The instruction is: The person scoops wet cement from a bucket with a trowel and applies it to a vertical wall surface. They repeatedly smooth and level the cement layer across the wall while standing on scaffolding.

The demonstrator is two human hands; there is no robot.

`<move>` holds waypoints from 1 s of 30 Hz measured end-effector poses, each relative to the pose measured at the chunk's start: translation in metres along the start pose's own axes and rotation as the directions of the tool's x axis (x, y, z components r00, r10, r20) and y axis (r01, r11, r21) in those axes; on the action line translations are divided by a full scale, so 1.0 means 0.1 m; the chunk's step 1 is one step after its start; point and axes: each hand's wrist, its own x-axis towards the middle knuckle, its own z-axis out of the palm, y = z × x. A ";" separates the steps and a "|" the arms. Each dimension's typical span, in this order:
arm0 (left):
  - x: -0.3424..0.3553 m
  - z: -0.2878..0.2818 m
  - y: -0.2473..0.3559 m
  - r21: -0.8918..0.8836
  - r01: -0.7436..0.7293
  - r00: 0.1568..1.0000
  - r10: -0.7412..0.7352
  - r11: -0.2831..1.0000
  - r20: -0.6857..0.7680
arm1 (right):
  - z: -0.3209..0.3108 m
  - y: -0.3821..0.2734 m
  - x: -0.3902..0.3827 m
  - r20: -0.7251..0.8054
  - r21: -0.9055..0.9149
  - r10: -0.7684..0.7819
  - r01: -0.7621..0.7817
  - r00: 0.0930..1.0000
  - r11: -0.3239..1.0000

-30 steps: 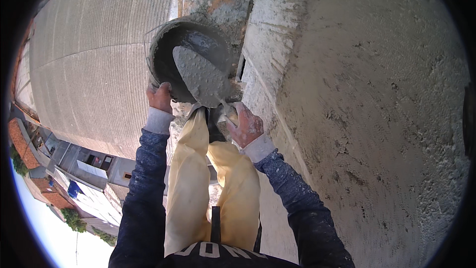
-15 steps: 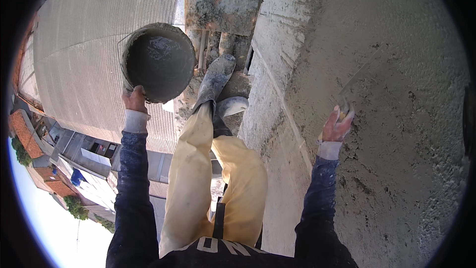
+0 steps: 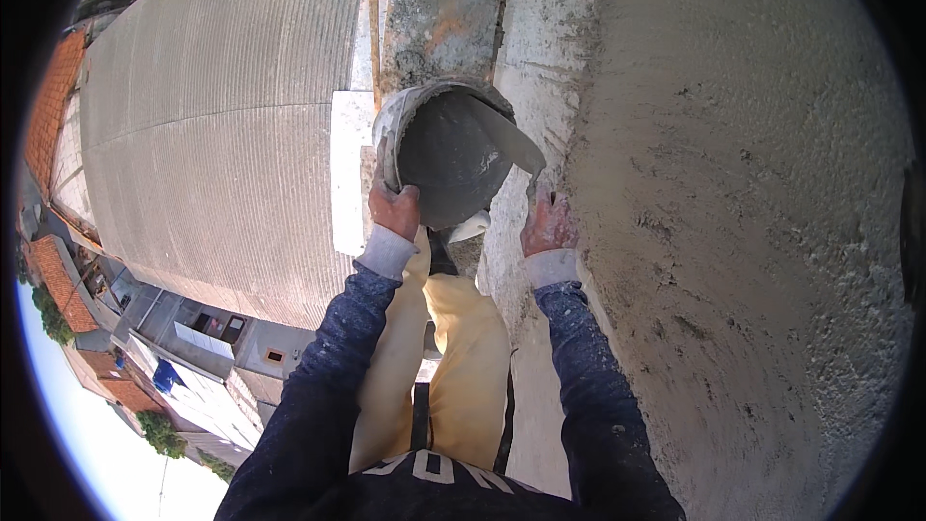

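Since half a second ago, the bucket (image 3: 390,125) has shifted rightward, and the trowel (image 3: 518,143) has swung back from the wall (image 3: 723,260) to it. The bucket is now in front of the person's legs, its mouth turned up toward the camera, with wet grey mortar (image 3: 446,156) inside. The left hand (image 3: 394,209) has its fingers curled tightly on the near left part of the rim. The right hand (image 3: 551,224), between the bucket and the wall, has its fingers closed about the trowel's handle, which they mostly hide. The trowel's blade slants across the right side of the rim, its far end reaching inside the mouth; whether the tip touches the mortar cannot be told. Beyond the bucket runs a mortar-stained plank (image 3: 449,14), and to the left spreads a corrugated roof (image 3: 222,145). Pale yellow trousers (image 3: 467,328) show between the dark, grey-spattered sleeves (image 3: 598,357).
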 end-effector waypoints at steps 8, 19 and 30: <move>-0.06 0.18 0.13 0.132 0.055 0.997 -0.063 0.990 0.051 | 0.37 -0.12 -0.16 0.090 0.469 0.011 -0.052 0.996 0.882; 0.23 -0.15 -0.03 -0.062 -0.032 0.999 0.030 0.998 -0.029 | 0.14 -0.28 -0.15 0.156 0.378 0.030 -0.087 0.987 0.922; 0.64 -1.46 -0.53 -0.146 0.182 0.945 -0.214 0.972 -0.248 | -0.09 -0.71 -0.86 0.337 0.751 -0.477 0.073 0.812 0.656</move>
